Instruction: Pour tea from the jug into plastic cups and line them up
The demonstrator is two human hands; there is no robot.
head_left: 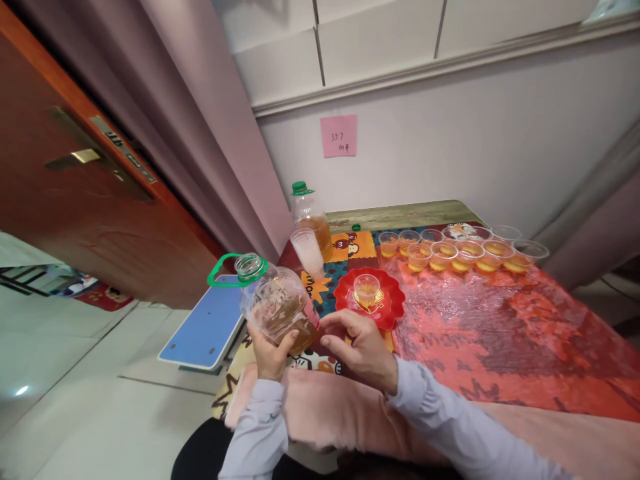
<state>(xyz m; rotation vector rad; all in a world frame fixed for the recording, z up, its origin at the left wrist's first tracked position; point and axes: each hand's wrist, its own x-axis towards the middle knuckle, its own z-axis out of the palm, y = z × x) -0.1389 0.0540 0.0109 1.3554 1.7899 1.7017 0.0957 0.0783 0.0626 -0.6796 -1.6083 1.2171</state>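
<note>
Left hand (270,357) is clenched under the open jug (277,307), near-left off the desk (500,333) edge. Right fingers (333,327) rest loosely on its side. I'd keep the bottom supported and tilt slowly toward the cup (367,290) on the red plate (390,310).

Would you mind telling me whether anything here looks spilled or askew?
No spill shows. The uncapped jug is tilted in the left hand, steadied by the right hand; a loose green cap lies behind the cup rows.
</note>
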